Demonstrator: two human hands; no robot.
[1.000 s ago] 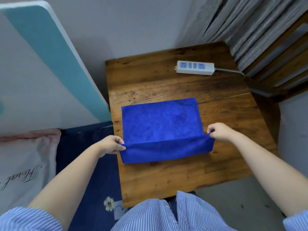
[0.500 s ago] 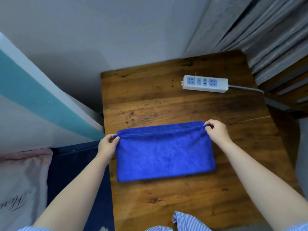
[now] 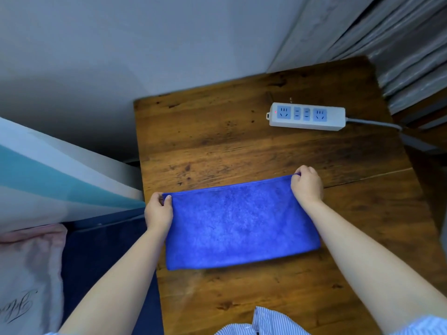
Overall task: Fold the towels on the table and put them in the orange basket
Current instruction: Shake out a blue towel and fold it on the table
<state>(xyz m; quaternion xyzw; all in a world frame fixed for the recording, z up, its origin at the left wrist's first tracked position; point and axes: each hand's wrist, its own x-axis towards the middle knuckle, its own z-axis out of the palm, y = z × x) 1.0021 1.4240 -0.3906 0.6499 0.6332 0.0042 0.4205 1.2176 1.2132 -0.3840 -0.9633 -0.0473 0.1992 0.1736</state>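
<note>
- Now your left hand (image 3: pixel 158 212) pinches the far left corner of the folded blue terry towel (image 3: pixel 239 223) on the brown wooden table (image 3: pixel 217 131).
- Your right hand (image 3: pixel 306 185) pinches its far right corner.

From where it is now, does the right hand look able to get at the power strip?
Probably yes: bare wooden table lies between the right hand and the power strip, though that hand now pinches the blue towel.

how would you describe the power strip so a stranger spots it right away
Start at the wooden table and look to its far right corner, beyond the blue towel. The power strip lies flat there: the only white, hard thing, with blue sockets and a grey cord.
</note>
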